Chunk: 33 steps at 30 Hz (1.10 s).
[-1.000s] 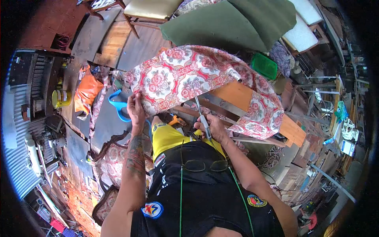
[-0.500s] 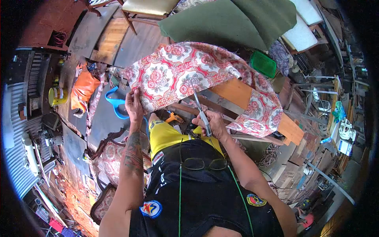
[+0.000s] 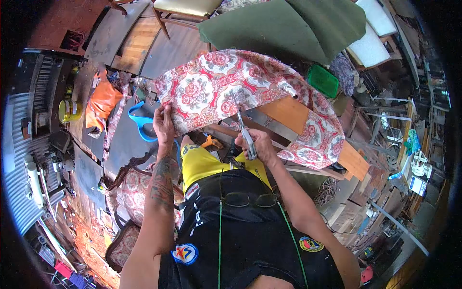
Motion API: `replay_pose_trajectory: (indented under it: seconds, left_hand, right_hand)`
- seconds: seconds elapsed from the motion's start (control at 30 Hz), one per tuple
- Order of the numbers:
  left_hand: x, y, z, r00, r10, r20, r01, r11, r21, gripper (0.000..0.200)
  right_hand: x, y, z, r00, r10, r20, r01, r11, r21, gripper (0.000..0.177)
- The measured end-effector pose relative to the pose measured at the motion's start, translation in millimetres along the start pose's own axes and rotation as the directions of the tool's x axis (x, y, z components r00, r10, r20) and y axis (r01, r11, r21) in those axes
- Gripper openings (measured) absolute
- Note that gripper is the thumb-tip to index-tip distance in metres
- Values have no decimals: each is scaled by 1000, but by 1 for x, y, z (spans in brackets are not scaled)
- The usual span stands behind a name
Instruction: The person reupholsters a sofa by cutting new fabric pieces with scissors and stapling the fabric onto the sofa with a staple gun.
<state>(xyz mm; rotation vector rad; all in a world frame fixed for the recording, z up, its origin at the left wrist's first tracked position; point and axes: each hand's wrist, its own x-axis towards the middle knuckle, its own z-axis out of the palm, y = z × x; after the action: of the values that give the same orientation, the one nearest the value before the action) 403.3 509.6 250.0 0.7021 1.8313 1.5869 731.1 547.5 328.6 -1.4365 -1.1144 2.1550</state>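
A red and white floral fabric [image 3: 219, 79] spreads in front of me over a wooden frame. My left hand [image 3: 164, 125] pinches its near left corner between thumb and fingers. Wrapped in my right hand [image 3: 261, 144] are metal scissors [image 3: 247, 138], pointing away from me. Their blades reach the near edge of the fabric, and the tips overlap the cloth; how wide the blades are apart is hard to make out. To the right, the cloth drapes over an orange-brown wooden board [image 3: 284, 114] and hangs down past it.
Green sheet material [image 3: 269, 29] lies at the far side, with a green plastic tray [image 3: 322, 81] near it. A blue strap-like piece [image 3: 139, 120] and orange material [image 3: 102, 102] lie left. A carved chair [image 3: 132, 190] with floral upholstery stands near my left arm.
The view has shifted slightly. My left hand still pinches the fabric corner, and the scissors stay at nearly the same place on the edge.
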Motion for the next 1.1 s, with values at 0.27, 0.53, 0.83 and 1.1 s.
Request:
replay_pose_trajectory:
  seconds: [0.27,0.53,0.83,1.1]
  left_hand:
    - [1,-3,-3,1000,-3,-2,3,1000,12,23]
    - [1,-1,0,1000,3,-13,-3,1000,1,20]
    - [-1,11,-5,1000,-23,6,23,1000,-15,22]
    - [3,11,-15,1000,-15,19,15,1000,-5,23]
  right_hand:
    - [14,-9,2,1000,-7,11,7,1000,6,33]
    - [18,-10,1,1000,17,-16,-17,1000,-23,32]
    - [2,-20,3,998,-44,-36,35,978,-208,31]
    - [40,-29,6,998,52,20,-51,999,-16,31]
